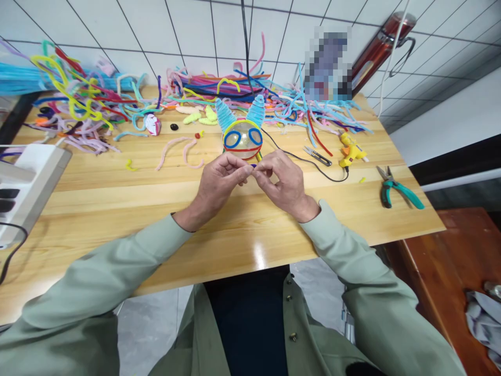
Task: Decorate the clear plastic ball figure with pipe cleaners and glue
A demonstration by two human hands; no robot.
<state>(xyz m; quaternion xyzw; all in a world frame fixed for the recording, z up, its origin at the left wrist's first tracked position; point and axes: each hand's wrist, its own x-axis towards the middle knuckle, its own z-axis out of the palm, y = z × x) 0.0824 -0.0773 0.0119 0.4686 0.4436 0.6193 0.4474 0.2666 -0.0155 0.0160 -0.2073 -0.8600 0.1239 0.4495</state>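
Note:
My left hand and my right hand meet above the middle of the table, thumbs and forefingers pinched together. Between the fingertips shows a short bit of dark blue pipe cleaner; most of it is hidden by the fingers. Just beyond them stands a clear round ornament with light blue fuzzy ears, two blue rings, a yellow edge and a red band. Its lower part is behind my hands. Two bent pink pipe cleaners lie to the left of it.
Loose pipe cleaners are heaped along the tiled wall. To the right lie thread snips, a yellow glue gun with its cord, and teal-handled pliers. A power strip sits at left; a red flask stands back right.

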